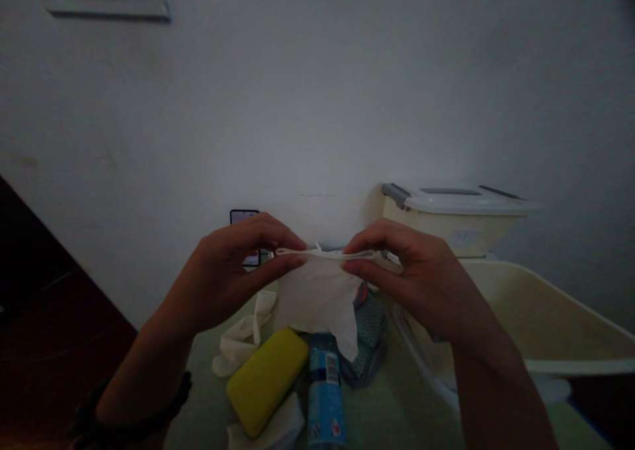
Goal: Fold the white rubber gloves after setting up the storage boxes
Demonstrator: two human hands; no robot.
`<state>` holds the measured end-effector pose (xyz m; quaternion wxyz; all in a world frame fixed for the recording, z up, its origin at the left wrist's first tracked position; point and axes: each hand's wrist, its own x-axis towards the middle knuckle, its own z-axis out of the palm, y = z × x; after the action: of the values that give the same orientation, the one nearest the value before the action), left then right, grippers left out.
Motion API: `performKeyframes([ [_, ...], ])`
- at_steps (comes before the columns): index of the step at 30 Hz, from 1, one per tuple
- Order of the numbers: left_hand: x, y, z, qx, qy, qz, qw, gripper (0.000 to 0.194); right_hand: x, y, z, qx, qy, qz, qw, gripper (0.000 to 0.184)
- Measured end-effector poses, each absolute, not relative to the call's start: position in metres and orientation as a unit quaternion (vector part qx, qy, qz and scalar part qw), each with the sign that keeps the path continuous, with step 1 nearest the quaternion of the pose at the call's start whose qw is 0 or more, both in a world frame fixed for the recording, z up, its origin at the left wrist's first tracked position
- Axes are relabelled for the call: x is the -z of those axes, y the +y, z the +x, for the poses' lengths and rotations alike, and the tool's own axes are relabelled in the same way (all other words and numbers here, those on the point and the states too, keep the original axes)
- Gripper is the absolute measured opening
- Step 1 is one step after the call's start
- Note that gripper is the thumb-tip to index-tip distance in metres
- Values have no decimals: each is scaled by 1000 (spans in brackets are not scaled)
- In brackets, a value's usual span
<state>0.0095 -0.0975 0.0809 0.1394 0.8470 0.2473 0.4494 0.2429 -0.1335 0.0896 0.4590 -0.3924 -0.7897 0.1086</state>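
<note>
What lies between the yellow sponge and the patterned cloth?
A blue bottle lies between the yellow sponge and the patterned cloth, in the head view.

We count two hands in the middle of the frame, one left hand (238,265) and one right hand (409,265). Between them we see one thin white glove (315,291), and left of lower centre one crumpled white piece (241,344). At the bottom we find one yellow sponge (268,380), one folded white cloth (278,427), one blue bottle (325,397) and one patterned cloth (364,351). We count one phone (252,259) left of centre, two containers at right, one lidded box (446,228) and one open tub (526,311), one dark wristband (149,423) at lower left, and one framed edge (109,9) upper left.
</note>
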Motion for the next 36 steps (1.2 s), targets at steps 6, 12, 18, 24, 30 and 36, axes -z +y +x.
performKeyframes([
  [6,-80,-95,8,-443,260,847,139,14,-90,-134,241,-132,-789,-392,454,13],
  [12,-82,-96,8,-419,257,858,147,20,-90,-135,239,-124,-798,-370,459,10],
  [18,-85,-98,14,-389,246,877,138,17,-88,-134,236,-122,-803,-368,452,7],
  [24,-88,-100,14,-391,233,880,134,9,-88,-133,237,-128,-811,-371,435,9],
  [30,-88,-102,15,-375,251,881,140,8,-88,-135,234,-172,-802,-393,415,21],
  [36,-86,-103,14,-382,255,876,149,7,-89,-136,232,-168,-805,-397,407,16],
])
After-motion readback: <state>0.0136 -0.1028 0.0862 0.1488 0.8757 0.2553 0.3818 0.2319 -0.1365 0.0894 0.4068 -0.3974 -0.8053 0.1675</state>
